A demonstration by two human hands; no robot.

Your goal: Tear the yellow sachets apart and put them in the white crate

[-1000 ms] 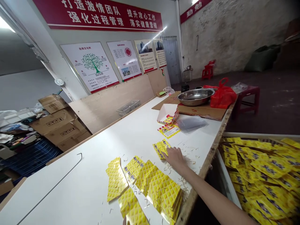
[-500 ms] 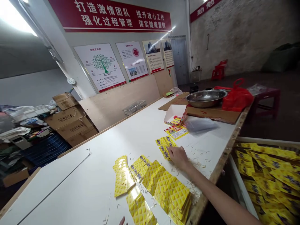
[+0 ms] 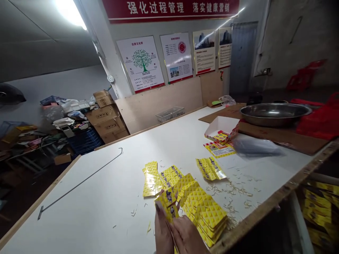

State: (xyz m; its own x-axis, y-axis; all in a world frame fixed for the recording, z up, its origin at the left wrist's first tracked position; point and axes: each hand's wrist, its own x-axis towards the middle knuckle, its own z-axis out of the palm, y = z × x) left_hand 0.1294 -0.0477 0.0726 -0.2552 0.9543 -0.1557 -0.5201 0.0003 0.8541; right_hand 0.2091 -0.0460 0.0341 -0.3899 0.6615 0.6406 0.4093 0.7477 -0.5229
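Observation:
At the table's near side, my left hand [image 3: 162,227] is closed on a strip of yellow sachets [image 3: 169,203] with dark blue printing, its thumb over the front. My right hand [image 3: 186,231] is closed against the lower end of the same strip; some of its fingers are hidden. Just right of them lies a thick stack of yellow sachet strips [image 3: 205,208]. Behind the hands lie a fanned pile of yellow sachets [image 3: 152,178] and a printed sheet of sachets [image 3: 171,175]. Another printed sachet sheet [image 3: 210,168] rests farther right, apart from both hands.
Small trimmed scraps [image 3: 235,188] litter the white table [image 3: 106,190]. Beyond are an open paper box [image 3: 222,128], clear plastic sheets [image 3: 255,146], a steel basin [image 3: 275,114] on cardboard and a red bag [image 3: 320,120]. A long hooked metal rod [image 3: 84,181] lies left. A bin of sachets [image 3: 317,211] stands right.
My right hand has left the far sachet sheet and come back toward me. My left hand has come up into view. Both now hold a sachet strip. The view has swung left.

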